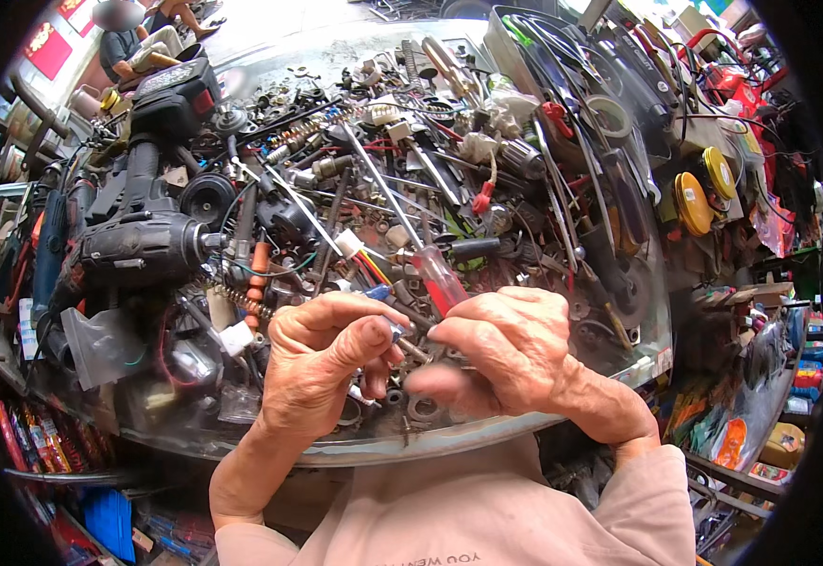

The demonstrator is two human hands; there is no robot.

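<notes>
We've got both hands low over the glass counter [525, 429], right at its near edge. Our left hand [322, 363] pinches a small metal part [394, 330] between thumb and fingertips, closed tight around it. Our right hand [515, 354] curls shut as well, a red-handled screwdriver [438, 280] jutting up from its knuckles, with a blurred finger below. Whether the tip meets the part, we can't tell. That part looks light, hard and slick, easy to drop into the heap of screws and springs [336, 189], so a fingertip pinch on its sides suits it. A black cordless drill [142, 241] lies well off to the left.
</notes>
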